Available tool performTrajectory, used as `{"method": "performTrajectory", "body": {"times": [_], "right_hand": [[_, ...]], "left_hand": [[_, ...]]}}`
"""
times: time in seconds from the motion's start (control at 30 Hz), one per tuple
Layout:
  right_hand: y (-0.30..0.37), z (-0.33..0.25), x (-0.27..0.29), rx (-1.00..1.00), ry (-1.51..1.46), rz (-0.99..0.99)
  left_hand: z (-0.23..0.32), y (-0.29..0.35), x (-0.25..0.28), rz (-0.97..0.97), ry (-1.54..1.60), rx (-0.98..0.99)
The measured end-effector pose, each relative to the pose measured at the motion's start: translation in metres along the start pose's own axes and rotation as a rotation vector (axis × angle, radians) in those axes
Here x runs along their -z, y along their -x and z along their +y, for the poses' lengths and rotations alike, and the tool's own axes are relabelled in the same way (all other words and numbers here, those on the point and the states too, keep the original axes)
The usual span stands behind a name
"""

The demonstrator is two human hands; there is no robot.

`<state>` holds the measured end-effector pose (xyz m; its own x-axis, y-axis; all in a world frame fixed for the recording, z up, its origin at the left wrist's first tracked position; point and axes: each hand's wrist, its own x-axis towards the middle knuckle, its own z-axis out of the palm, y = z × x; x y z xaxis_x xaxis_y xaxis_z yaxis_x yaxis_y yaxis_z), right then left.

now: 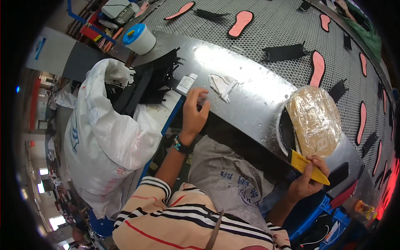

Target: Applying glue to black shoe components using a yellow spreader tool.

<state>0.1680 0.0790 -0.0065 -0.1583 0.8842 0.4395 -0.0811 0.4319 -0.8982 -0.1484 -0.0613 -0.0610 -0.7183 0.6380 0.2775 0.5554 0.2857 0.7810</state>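
My right hand [310, 180] grips a flat yellow tool [309, 167], thumb on one face and fingers behind. The tool's narrow dark end is at the rim of a round pot [280, 132] with a dark inside. A tan pad wrapped in clear tape [315, 121] partly covers the pot. My left hand [195, 111] hovers near the bench's front edge, fingers curled but apart from the thumb, with nothing visible between them. Beyond it are a white label [186, 83] and a crumpled white cloth [222, 86] on the metal bench.
A mesh conveyor [266, 39] carries pink insoles [241, 23] and black strap pieces [285, 53]. On the left stand a white woven sack [104, 137], a pile of black pieces [156, 79] and a white tub with a blue lid [139, 39]. A grey sack [229, 179] covers my lap.
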Motion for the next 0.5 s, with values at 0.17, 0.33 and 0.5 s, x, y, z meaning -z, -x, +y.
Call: {"method": "performTrajectory", "body": {"times": [0.17,0.33,0.5], "right_hand": [[0.003,0.01,0.004,-0.03,-0.007,0.072],[0.01,0.003,0.004,-0.008,-0.052,0.057],[0.013,-0.006,0.013,0.038,-0.036,0.036]], "left_hand": [[-0.014,0.038,0.0,0.055,-0.361,-0.03],[-0.013,0.016,-0.007,0.011,-0.504,-0.074],[0.009,-0.042,-0.012,0.035,-0.496,-0.361]]}}
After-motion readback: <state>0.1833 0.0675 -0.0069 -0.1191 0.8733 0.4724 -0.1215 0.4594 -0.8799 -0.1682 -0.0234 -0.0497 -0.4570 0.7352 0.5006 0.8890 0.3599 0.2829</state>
